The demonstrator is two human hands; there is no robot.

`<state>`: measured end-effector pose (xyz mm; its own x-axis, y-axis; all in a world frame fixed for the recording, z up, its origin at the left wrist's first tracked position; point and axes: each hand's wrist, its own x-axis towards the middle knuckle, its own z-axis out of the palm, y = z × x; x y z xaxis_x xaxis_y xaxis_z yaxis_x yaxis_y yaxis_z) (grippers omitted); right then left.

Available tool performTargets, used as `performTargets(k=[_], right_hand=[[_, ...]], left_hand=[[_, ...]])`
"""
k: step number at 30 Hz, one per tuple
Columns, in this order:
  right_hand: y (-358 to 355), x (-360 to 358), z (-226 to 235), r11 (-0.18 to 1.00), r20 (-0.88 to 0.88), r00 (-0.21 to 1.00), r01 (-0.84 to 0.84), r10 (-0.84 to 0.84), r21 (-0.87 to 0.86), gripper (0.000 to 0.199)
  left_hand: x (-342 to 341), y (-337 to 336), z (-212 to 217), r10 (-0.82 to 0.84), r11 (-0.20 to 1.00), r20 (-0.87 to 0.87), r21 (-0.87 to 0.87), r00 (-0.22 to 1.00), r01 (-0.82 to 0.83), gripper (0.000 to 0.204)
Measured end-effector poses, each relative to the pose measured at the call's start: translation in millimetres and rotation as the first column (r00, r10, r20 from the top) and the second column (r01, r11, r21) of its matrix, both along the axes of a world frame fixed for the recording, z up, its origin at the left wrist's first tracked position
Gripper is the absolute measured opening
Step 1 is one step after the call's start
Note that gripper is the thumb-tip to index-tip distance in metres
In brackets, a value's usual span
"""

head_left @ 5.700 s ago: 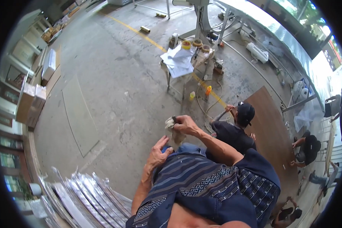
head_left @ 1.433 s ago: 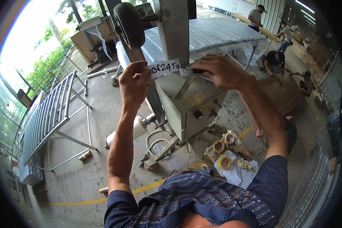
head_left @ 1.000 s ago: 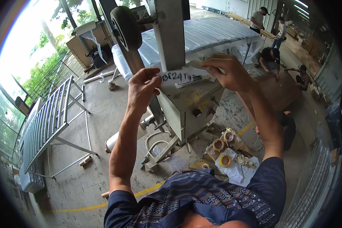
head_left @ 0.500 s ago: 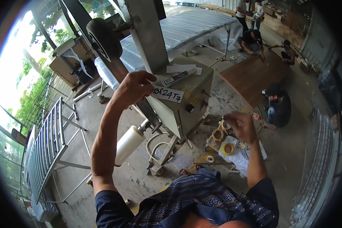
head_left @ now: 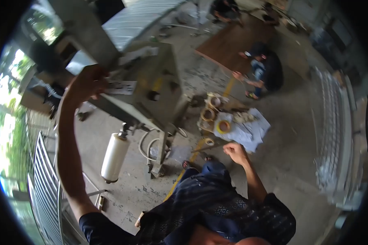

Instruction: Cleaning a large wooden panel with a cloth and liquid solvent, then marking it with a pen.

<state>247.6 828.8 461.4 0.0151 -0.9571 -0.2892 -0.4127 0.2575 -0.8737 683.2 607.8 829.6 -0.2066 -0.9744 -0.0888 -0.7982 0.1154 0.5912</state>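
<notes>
Dropped from the label, the right hand (head_left: 234,151) now hangs loosely curled and empty near the tape rolls (head_left: 215,118). Left hand (head_left: 87,83) stays raised, fingertips pressing the white paper label (head_left: 121,87) against the grey machine housing (head_left: 151,87); smoothing outward from that edge should seat it flat.

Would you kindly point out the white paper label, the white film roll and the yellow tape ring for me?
white paper label (head_left: 122,87), head view, on the middle of the strip.
white film roll (head_left: 114,157), head view, on the side of the cylinder.
yellow tape ring (head_left: 223,127), head view, on its rim.
</notes>
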Motion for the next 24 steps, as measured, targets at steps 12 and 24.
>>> performTargets(k=[12, 24], right_hand=[[91, -85, -93, 0.838, 0.003, 0.916, 0.365, -0.4, 0.406, 0.011], [252, -235, -132, 0.553, -0.068, 0.747, 0.547, -0.661, 0.629, 0.014]], left_hand=[[30, 16, -21, 0.269, 0.937, -0.216, -0.164, 0.939, -0.307, 0.03], [45, 224, -325, 0.504, 0.62, -0.733, -0.062, 0.458, -0.782, 0.029]])
